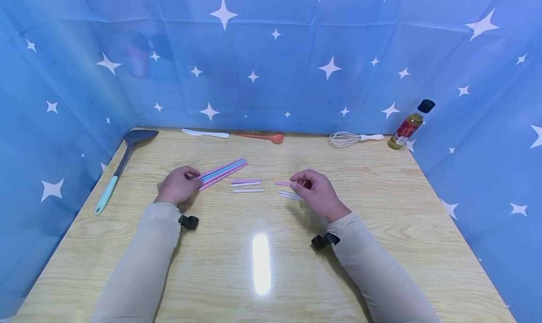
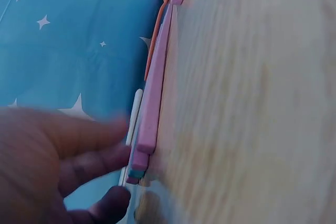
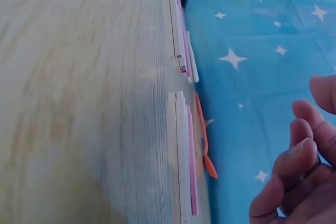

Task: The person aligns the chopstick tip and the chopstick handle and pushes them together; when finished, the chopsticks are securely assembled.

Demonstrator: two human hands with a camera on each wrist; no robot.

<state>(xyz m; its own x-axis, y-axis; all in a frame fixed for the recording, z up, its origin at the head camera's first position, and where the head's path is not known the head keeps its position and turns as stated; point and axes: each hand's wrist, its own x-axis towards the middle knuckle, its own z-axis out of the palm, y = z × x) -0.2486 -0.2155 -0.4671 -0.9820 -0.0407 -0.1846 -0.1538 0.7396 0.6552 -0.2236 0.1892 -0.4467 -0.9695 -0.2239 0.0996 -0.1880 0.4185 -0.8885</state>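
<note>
My left hand (image 1: 178, 184) is at the lower-left end of a slanted row of long pink and blue sticks (image 1: 224, 173). In the left wrist view, a gap shows between thumb and fingers (image 2: 89, 135), beside the sticks' square ends (image 2: 148, 135); contact is unclear. My right hand (image 1: 315, 191) hovers over the right end of a short pink stick (image 1: 282, 183) and short white sticks (image 1: 290, 194), covering part of them. The right wrist view shows its fingers (image 3: 299, 161) loosely bent, apart from the sticks. Between both hands lie more short white sticks (image 1: 248, 190) and a short pink one (image 1: 245, 181).
Along the back edge lie a white knife (image 1: 205, 134), an orange spoon (image 1: 277, 138) and a whisk (image 1: 345, 138). A bottle (image 1: 407, 128) with a black cap stands at the back right. A dark spatula (image 1: 123, 161) lies along the left edge. A starred blue curtain surrounds the table (image 1: 211, 266).
</note>
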